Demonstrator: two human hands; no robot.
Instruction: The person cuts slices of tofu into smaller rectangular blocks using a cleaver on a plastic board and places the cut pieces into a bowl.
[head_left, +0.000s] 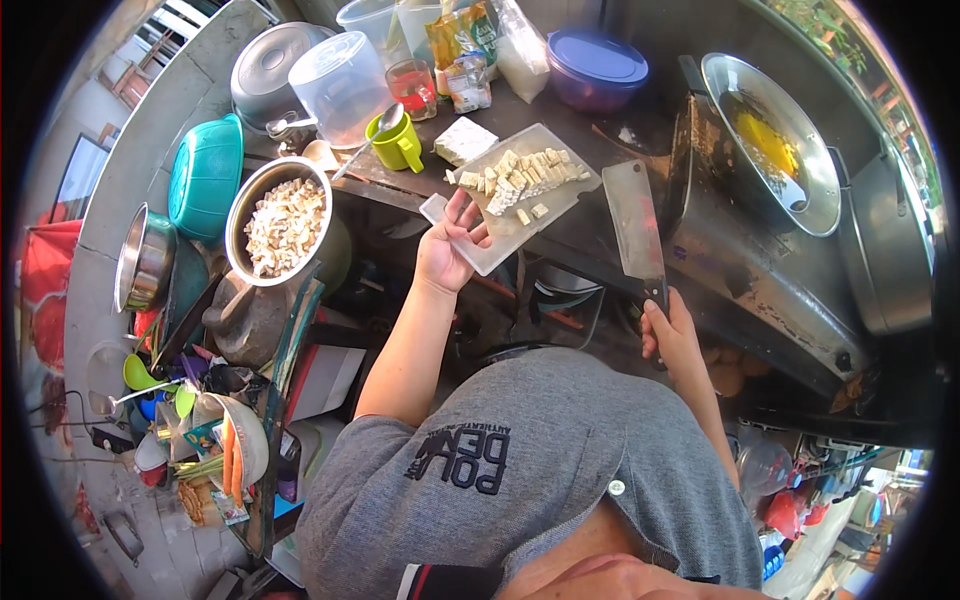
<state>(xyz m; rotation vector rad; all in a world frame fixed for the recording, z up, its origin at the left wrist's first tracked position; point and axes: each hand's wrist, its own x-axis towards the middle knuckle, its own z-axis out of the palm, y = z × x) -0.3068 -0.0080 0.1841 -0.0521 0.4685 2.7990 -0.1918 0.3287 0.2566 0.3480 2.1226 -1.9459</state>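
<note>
My left hand (450, 247) holds the near left part of a translucent plastic cutting board (499, 244), its fingers partly beneath it. Cut pieces of tempeh (525, 176) lie across the board, mostly in rows, with a few loose bits at the near side. Just beyond the board a whitish block (465, 141) rests on the dark table. My right hand (667, 326) grips the black handle of a cleaver (636, 225), whose wide blade points away from me, right of the board. To the left stands a metal bowl (234, 225) full of small cut pieces.
A wok (821, 202) with yellow oil sits on the stove (750, 277) at right. A green mug (397, 150) with a spoon, a glass mug (412, 86), clear containers and a purple lidded bowl (598, 64) stand behind. A stone mortar (259, 322) and a teal basket (202, 176) are left.
</note>
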